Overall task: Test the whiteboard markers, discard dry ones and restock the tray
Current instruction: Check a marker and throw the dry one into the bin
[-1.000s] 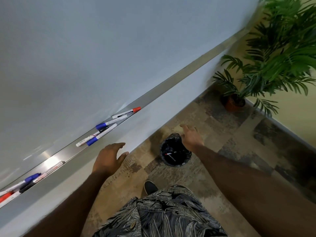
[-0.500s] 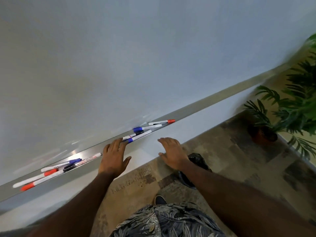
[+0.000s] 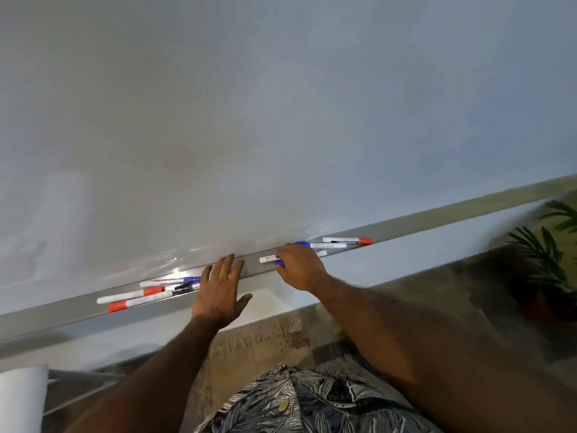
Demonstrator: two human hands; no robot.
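A long metal tray (image 3: 437, 220) runs along the foot of the whiteboard (image 3: 281, 120). My right hand (image 3: 301, 270) lies over a white marker with blue on it (image 3: 268, 260), fingers curled round it in the tray. Just behind it lie a blue-capped marker (image 3: 323, 245) and a red-capped marker (image 3: 346, 241). My left hand (image 3: 220, 289) is spread open over the tray's front edge and holds nothing. Left of it sits a cluster of several markers: two red-capped ones (image 3: 131, 297), a blue one (image 3: 191, 280) and a black one (image 3: 185, 287).
A potted plant (image 3: 546, 260) stands on the floor at the right, near the wall. A white rounded object (image 3: 22, 398) shows at the bottom left corner. Patterned carpet (image 3: 281, 335) lies below the board. The waste bin is out of view.
The view has swung up from the floor and bin to the board. My right hand rose from the bin to the tray and closed on a marker. My left hand reached the tray's edge.
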